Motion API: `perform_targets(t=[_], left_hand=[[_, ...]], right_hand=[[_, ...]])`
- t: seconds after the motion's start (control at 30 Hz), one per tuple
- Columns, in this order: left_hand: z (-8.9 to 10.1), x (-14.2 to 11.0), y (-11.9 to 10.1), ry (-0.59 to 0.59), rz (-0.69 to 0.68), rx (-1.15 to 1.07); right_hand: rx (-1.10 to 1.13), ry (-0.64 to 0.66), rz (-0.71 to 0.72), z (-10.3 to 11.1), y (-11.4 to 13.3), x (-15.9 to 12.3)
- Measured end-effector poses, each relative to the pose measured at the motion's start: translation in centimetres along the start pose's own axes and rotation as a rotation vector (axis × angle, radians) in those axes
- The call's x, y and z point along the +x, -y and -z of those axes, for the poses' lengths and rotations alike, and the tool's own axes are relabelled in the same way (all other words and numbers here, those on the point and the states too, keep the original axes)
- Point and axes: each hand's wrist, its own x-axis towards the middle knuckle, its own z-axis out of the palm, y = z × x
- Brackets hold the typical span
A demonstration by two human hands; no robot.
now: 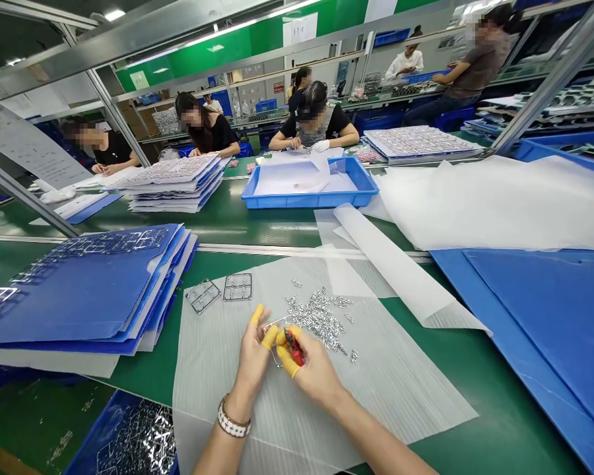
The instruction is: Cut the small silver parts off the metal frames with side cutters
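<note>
My left hand, with yellow finger cots and a wrist bracelet, pinches a thin metal frame over a white foam sheet. My right hand, also in yellow cots, grips small red-handled cutters right against that frame. Just beyond the hands lies a pile of small shiny metal parts. Two more metal frames lie flat on the sheet to the upper left.
A stack of blue sheets with frames between them sits at left. Blue boards lie at right. A blue bin of metal frames is at bottom left. A blue tray and several seated people are across the green table.
</note>
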Motion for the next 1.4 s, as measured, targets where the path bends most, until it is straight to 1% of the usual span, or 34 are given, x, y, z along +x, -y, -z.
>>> perform_targets(t=[0.07, 0.13, 0.17, 0.23, 0.27, 0.33, 0.4, 0.47, 0.53, 0.63, 0.73, 0.8, 0.9, 0.93, 0.97, 1.03, 1.1, 1.13, 1.2, 1.27, 1.33, 1.4], left_hand=[[0.5, 0.3, 0.5, -0.034, -0.027, 0.141], [0.9, 0.6, 0.8, -0.069, -0.050, 0.196], [1.0, 0.6, 0.8, -0.083, -0.058, 0.192], [1.2, 0.6, 0.4, -0.103, -0.059, 0.150], [1.4, 0.6, 0.0, -0.110, -0.057, 0.122], [2.0, 0.6, -0.9, -0.130, -0.058, 0.056], [2.8, 0.5, -1.9, -0.158, -0.067, -0.027], [3.5, 0.5, -2.8, -0.179, -0.083, -0.105], [3.8, 0.4, -3.3, -0.205, -0.083, -0.223], [3.6, 0.2, -3.6, -0.263, -0.037, -0.420], [3.7, 0.1, -3.7, -0.295, -0.022, -0.487], [4.2, 0.2, -3.8, -0.285, -0.045, -0.506], [5.7, 0.5, -3.5, -0.275, -0.052, -0.560], [6.2, 0.6, -3.2, -0.287, -0.042, -0.579], [6.6, 0.7, -3.0, -0.300, -0.030, -0.593], [7.2, 0.8, -2.6, -0.324, -0.016, -0.610], [7.1, 0.6, -2.5, -0.328, -0.020, -0.611], [6.8, 0.5, -2.7, -0.326, -0.031, -0.603], [5.7, 0.1, -3.2, -0.311, -0.062, -0.572], [4.2, -0.4, -3.6, -0.278, -0.088, -0.525], [2.7, -1.1, -3.8, -0.241, -0.102, -0.472], [1.6, -1.8, -3.7, -0.208, -0.099, -0.426]], right_hand=[[-0.012, -0.050, -0.024, 2.1, -0.6, -0.5], [-0.080, -0.081, -0.064, 4.6, -1.3, -1.3], [-0.139, -0.094, -0.073, 5.8, -1.7, -1.8], [-0.329, -0.089, -0.059, 7.6, -2.3, -3.0], [-0.430, -0.075, -0.042, 8.2, -2.5, -3.7], [-0.602, -0.019, -0.004, 8.7, -2.6, -4.7], [-0.709, 0.050, 0.026, 8.5, -2.5, -5.4], [-0.766, 0.093, 0.043, 7.7, -2.3, -5.7], [-0.771, 0.110, 0.059, 6.7, -1.9, -5.8], [-0.721, 0.143, 0.114, 4.8, -1.0, -5.5], [-0.730, 0.220, 0.158, 3.2, 0.0, -4.3], [-0.774, 0.288, 0.187, 2.5, 0.5, -3.1], [-0.809, 0.402, 0.230, 2.3, 0.5, -1.6], [-0.807, 0.408, 0.229, 2.5, 0.4, -1.2], [-0.802, 0.383, 0.217, 2.8, 0.1, -1.1], [-0.789, 0.248, 0.174, 3.7, -0.4, -1.2], [-0.765, 0.106, 0.133, 4.4, -0.8, -1.8], [-0.734, 0.069, 0.118, 4.6, -0.9, -2.0], [-0.618, 0.063, 0.096, 4.5, -0.7, -2.4], [-0.468, 0.066, 0.065, 3.7, -0.2, -2.2], [-0.348, 0.017, 0.023, 2.5, 0.2, -1.5], [-0.280, -0.036, -0.013, 1.4, 0.2, -0.5]])
